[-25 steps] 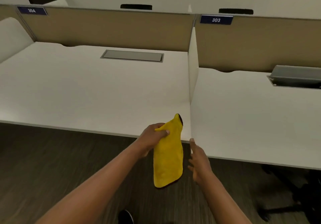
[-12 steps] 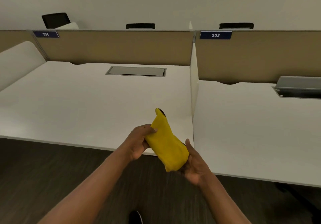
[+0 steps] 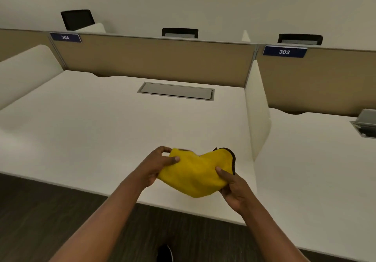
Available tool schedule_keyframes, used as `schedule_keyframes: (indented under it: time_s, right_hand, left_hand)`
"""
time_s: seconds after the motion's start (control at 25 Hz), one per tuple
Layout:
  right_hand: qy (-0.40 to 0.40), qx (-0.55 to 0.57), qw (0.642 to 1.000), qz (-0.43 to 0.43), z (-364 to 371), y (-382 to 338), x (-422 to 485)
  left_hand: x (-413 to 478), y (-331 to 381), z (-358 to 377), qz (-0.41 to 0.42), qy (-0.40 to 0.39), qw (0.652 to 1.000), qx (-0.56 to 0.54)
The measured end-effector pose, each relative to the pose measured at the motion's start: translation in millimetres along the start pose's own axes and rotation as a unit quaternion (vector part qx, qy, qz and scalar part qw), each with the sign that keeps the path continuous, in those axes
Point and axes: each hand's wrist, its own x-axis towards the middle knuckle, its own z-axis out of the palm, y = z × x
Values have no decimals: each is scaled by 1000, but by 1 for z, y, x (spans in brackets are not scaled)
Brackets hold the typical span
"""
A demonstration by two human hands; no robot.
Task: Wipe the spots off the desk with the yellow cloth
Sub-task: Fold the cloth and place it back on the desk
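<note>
The yellow cloth [image 3: 193,172], with a dark hem, is bunched and held in the air just above the front part of the white desk [image 3: 91,129]. My left hand [image 3: 156,166] grips its left end between thumb and fingers. My right hand [image 3: 234,188] pinches its right side from below. No spots show on the desk surface from here.
A grey cable hatch [image 3: 176,90] is set into the desk near the tan back panel [image 3: 154,60]. A white divider [image 3: 257,111] separates this desk from the desk at the right [image 3: 315,170], which has an open hatch [image 3: 366,123]. Dark floor lies in front.
A second ago the cloth hung from my left hand alone. My right hand took hold of it, and both hands have lifted it forward over the desk and spread it sideways.
</note>
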Motion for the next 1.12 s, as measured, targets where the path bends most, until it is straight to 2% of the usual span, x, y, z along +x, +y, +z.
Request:
schedule_keyframes:
  time_s: [0.08,0.16,0.44,0.52,0.6,0.64,0.72,0.76,0.8,0.88,0.96,1.12]
  right_hand:
    - [8,-25,1000,4,27,-2,29]
    - [25,-45,999,13,55,-7,61]
    - [27,-86,996,-14,159,-45,181]
    - [23,-99,995,-12,177,-53,209]
    - [73,-199,977,-17,187,-52,231]
    - [126,-317,939,-40,187,-47,241]
    - [195,-544,806,-124,185,-31,251]
    - [181,-614,747,-178,185,-20,253]
    - [145,-665,702,-210,186,-8,257]
    - [75,-751,629,-189,186,21,264]
    - [63,-791,590,-149,187,46,266]
    - [79,-792,590,-135,195,59,273]
  left_hand:
    - [30,-4,-29,-53,-14,998,-33]
    - [58,-1,-56,-51,-13,997,-53]
    - [156,57,-143,149,36,988,4]
    - [183,67,-164,175,56,983,27]
    - [211,62,-176,160,80,975,129]
    - [224,53,-179,136,93,955,245]
    - [242,29,-175,119,105,874,459]
    - [247,17,-170,140,99,844,508]
    - [254,6,-164,162,80,828,530]
    - [264,-16,-150,167,42,810,560]
    - [269,-30,-140,158,26,792,589]
    - [281,-31,-148,192,17,782,593]
